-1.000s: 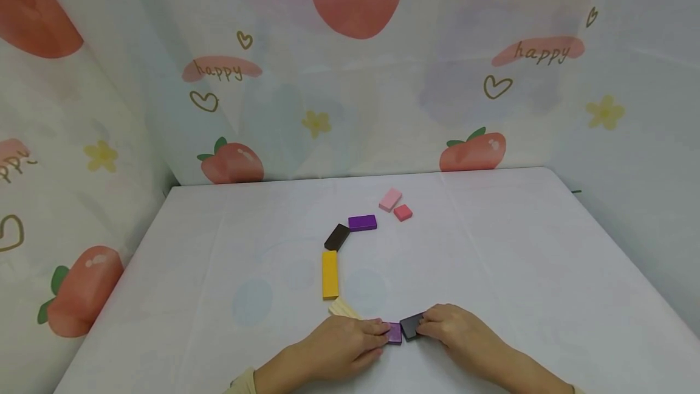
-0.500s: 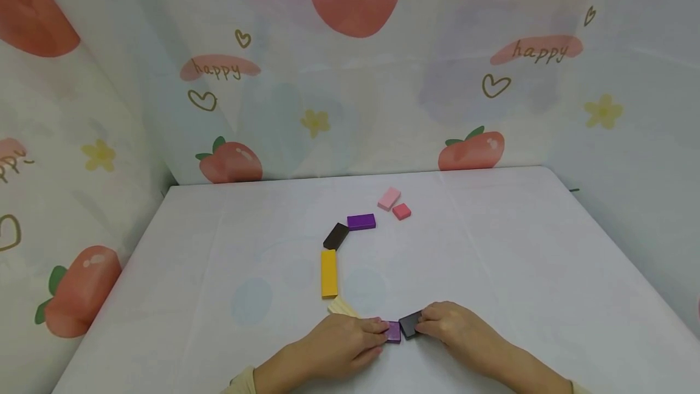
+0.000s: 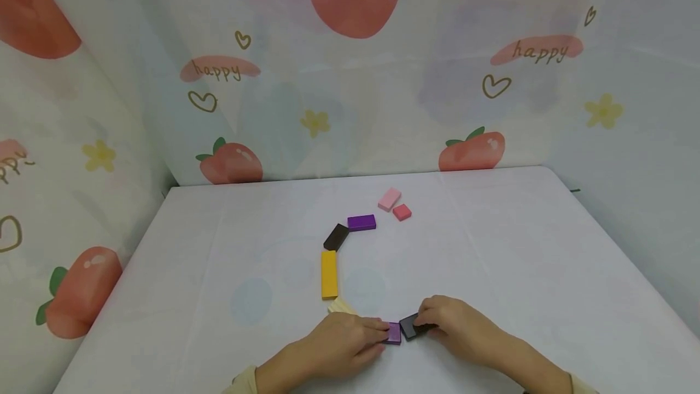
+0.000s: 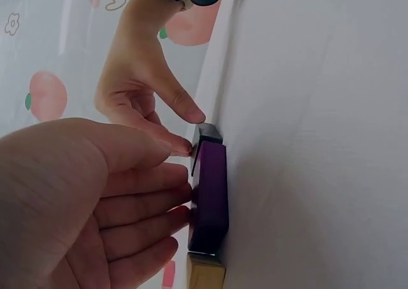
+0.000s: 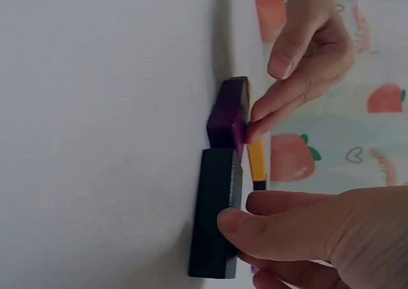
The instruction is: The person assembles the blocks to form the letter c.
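Since half a second ago the right hand (image 3: 462, 330) has shifted slightly up the frame, baring more of the dark grey block (image 3: 408, 328) it pinches between thumb and fingers at lower centre. The left hand (image 3: 344, 345) has stayed put, straight fingers against the purple block (image 3: 394, 334) just beside it. A cream block (image 3: 341, 306), yellow block (image 3: 329, 275), black block (image 3: 336, 237) and violet block (image 3: 361, 223) curve up toward the bench's (image 3: 492, 248) far edge.

Fruit-printed hangings (image 3: 377, 102), perhaps cloth, back a white table (image 3: 481, 248).
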A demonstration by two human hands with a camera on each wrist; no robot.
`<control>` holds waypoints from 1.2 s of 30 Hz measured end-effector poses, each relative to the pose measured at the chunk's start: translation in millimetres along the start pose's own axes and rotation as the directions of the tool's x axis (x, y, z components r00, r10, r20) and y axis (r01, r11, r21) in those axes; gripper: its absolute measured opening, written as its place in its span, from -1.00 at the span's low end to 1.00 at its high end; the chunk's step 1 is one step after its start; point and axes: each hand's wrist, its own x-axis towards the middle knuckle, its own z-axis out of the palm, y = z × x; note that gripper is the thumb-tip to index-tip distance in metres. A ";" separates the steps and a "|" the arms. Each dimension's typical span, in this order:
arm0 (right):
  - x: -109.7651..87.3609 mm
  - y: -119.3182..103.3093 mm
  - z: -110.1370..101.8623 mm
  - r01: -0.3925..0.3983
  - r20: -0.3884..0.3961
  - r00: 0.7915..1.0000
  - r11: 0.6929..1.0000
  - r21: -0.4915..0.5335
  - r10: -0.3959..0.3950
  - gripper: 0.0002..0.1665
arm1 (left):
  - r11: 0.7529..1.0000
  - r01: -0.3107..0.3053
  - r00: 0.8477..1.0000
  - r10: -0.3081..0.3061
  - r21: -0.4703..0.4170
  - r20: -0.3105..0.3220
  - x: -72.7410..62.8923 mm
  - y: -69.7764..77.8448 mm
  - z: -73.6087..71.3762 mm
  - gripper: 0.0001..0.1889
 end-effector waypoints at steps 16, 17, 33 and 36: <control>50.6 30.2 -27.5 -0.046 -0.143 0.989 0.998 -0.048 0.039 -0.66 | 0.973 0.225 0.972 -0.220 0.055 -0.081 32.3 -52.3 -27.4 -0.55; 54.4 33.1 -28.6 -0.042 -0.159 0.987 0.998 -0.052 0.033 -0.66 | 0.970 0.232 0.970 -0.226 0.067 -0.088 34.9 -55.6 -28.3 -0.55; 118.6 93.4 -36.4 -0.216 -0.195 0.957 0.976 0.008 0.213 -0.72 | 0.924 0.377 0.923 -0.370 0.056 -0.105 64.9 -105.6 -43.0 -0.54; 128.8 103.1 -33.7 -0.275 -0.177 0.947 0.962 -0.006 0.269 -0.71 | 0.926 0.372 0.926 -0.367 0.054 -0.090 68.5 -110.3 -42.4 -0.54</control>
